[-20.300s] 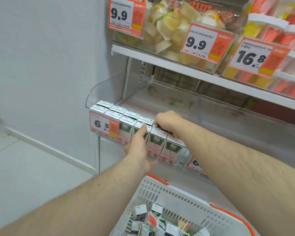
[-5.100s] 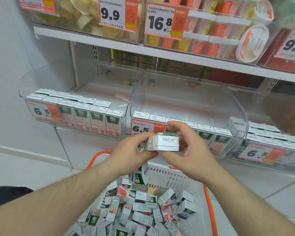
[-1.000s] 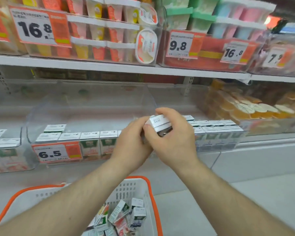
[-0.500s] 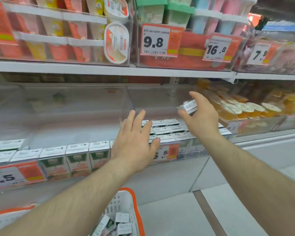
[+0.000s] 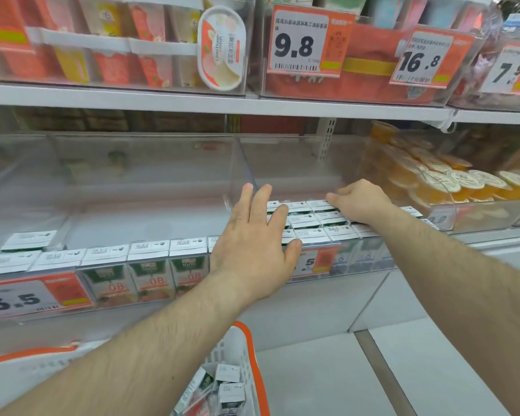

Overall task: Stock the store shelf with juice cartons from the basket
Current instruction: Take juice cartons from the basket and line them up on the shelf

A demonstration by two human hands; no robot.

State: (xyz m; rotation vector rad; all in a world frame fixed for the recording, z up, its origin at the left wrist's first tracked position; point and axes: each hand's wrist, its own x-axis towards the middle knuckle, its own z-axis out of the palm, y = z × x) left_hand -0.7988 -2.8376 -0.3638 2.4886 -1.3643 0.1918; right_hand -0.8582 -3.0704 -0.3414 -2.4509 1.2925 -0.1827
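Now both arms reach out to the clear bin [image 5: 312,244]. Left hand [image 5: 252,244] lies flat on its front edge, fingers straight and close together. Right hand [image 5: 360,202] curls its fingers down on juice cartons [image 5: 309,219] inside. More cartons sit in the basket [image 5: 246,349] below.

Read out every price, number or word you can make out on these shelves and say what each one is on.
"9.8": price tag on the upper shelf bin.
"16.8": price tag to its right.
"7.9": price tag at far right, partly blurred.
"6.5": price tag on the lower left bin.
"100%" and "08": juice cartons behind that bin's front.
Small print on the tags, carton tops and ice cream tub: too blurred to read.
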